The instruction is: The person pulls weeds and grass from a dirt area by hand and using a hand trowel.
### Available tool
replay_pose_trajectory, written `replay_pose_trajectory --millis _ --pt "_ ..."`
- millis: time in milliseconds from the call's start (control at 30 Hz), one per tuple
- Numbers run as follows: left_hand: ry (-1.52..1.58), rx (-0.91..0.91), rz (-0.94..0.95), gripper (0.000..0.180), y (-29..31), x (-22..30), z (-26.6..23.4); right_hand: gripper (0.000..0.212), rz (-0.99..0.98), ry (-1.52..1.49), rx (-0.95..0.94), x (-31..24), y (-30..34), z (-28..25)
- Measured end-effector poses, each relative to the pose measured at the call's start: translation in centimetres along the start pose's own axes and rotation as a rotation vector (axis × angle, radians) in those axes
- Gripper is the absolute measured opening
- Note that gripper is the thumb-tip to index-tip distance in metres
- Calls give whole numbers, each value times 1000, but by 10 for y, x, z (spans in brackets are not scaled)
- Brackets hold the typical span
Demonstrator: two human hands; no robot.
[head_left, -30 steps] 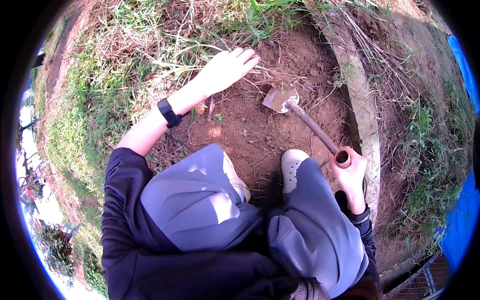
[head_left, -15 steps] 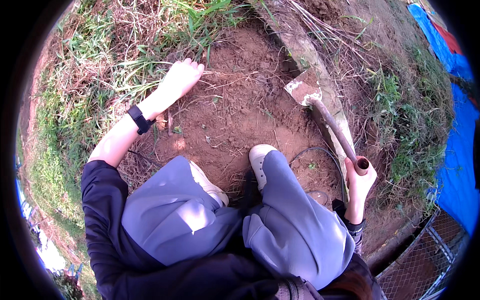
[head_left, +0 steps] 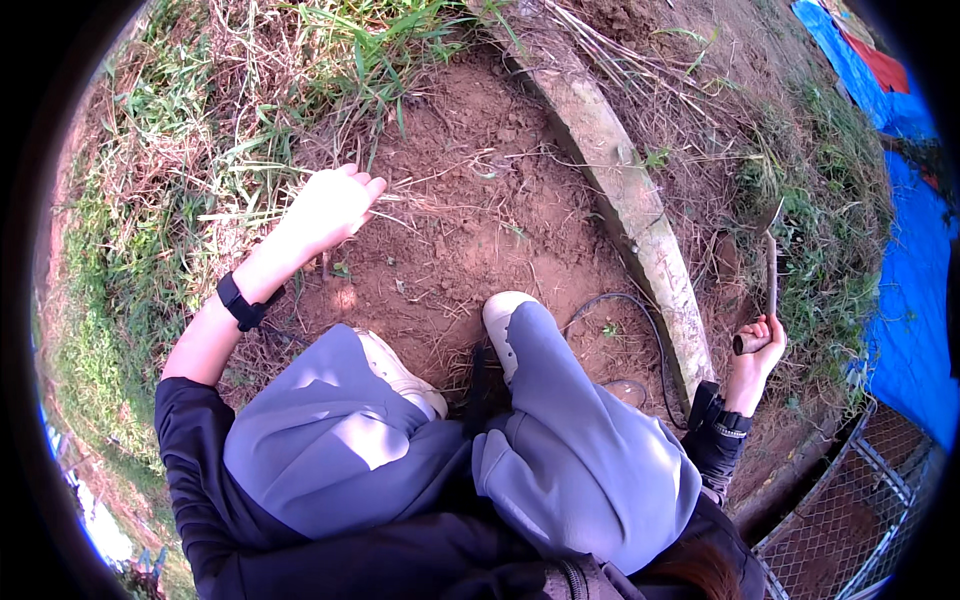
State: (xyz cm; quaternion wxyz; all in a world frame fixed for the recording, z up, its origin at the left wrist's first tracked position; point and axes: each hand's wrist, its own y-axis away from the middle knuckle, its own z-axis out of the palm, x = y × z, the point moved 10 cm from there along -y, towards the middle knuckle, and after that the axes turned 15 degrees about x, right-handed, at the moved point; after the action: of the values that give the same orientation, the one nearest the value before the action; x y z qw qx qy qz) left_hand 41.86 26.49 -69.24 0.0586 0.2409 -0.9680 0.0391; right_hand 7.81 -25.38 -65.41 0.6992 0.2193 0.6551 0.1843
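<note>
My left hand [head_left: 335, 207] is closed above the left side of the bare soil, beside the weeds. Thin dry grass stems [head_left: 408, 205] stick out past its fingers. Over on the right, beyond the concrete curb, my right hand [head_left: 762, 350] grips a hand trowel [head_left: 771, 275] by its rusty, hollow tube handle. The trowel stands up with its blade turned nearly edge-on, so little of the blade's face shows. Reddish-brown soil [head_left: 470, 235] with small clods and loose roots lies between my hands.
A concrete curb [head_left: 640, 220] slants down the right side of the soil. Green and dry weeds [head_left: 240, 130] grow thickly at left. A thin black cable [head_left: 655, 330] curls beside my shoe [head_left: 503, 325]. Farther right are a blue tarp [head_left: 915, 300] and a wire mesh panel [head_left: 850, 500].
My right hand has swung the trowel outward from the curb, turning its blade edge-on. My left hand has drawn back toward me and slightly left, with stems trailing.
</note>
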Motion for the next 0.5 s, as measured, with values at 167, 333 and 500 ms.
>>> replay_pose_trajectory --millis 167,333,500 --pt "185 28 87 43 -26 44 -26 13 -201 -14 -1 -12 41 -10" --pt "287 266 141 47 -63 59 -84 13 -289 62 -65 -1 85 22" --pt "-103 346 217 39 -138 26 -72 14 -474 206 -173 6 139 78"
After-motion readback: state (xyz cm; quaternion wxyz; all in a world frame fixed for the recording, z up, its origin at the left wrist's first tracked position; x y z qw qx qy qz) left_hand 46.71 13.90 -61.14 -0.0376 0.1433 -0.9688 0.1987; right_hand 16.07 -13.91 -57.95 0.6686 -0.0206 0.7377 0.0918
